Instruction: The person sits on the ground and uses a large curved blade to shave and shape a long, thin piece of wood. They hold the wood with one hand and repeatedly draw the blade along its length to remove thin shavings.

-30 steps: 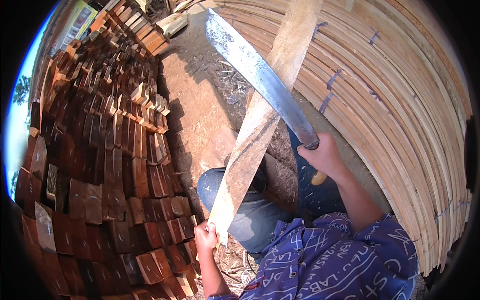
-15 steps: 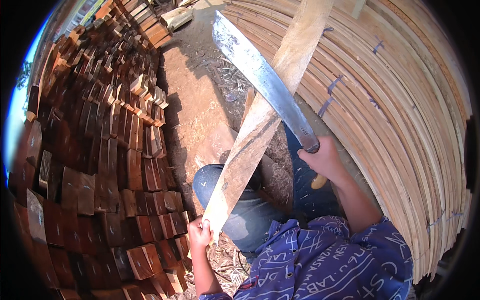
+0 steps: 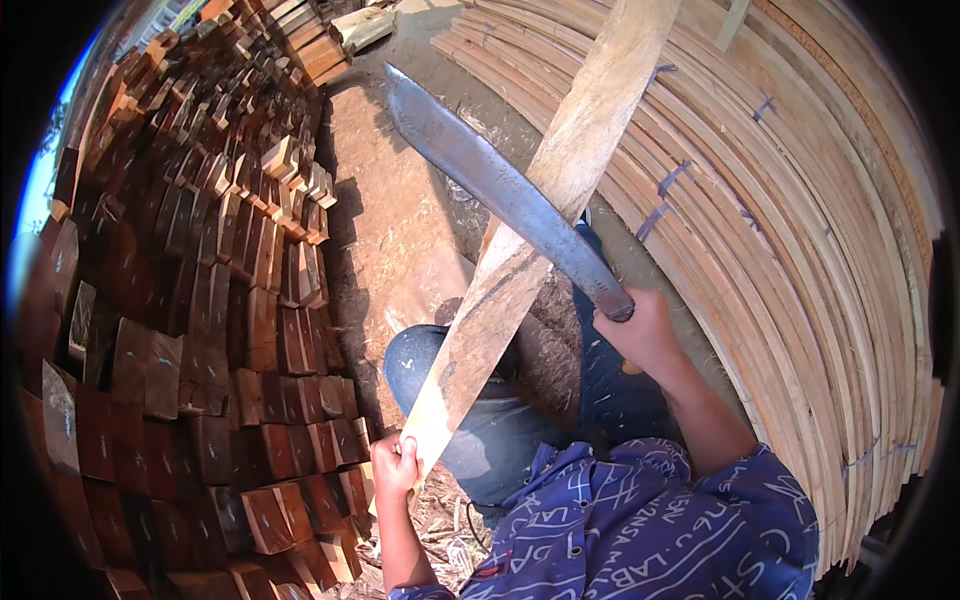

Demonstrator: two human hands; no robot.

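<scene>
A long, light wooden plank point(image 3: 488, 312) slants from lower left to upper right, passing over my bent left knee point(image 3: 412, 365). My left hand point(image 3: 397, 463) grips its near end, thumb on top. In my right hand point(image 3: 648, 328) is a machete point(image 3: 470, 165), fingers wrapped round its handle, which they mostly cover. The broad, curved blade lies across the plank in this view, its tip pointing to the upper left. Whether the blade touches the wood I cannot tell.
Stacked reddish-brown wooden blocks point(image 3: 285, 350) rise along the left. Long, pale strips of wood point(image 3: 790, 300), tied in places with dark bands point(image 3: 672, 178), fill the right side. Bare earth point(image 3: 385, 220) runs between them, with wood shavings point(image 3: 455, 540) near my left forearm.
The machete has swung, its tip moving left and down, and its blade face looks darker. My left hand and the plank have hardly shifted.
</scene>
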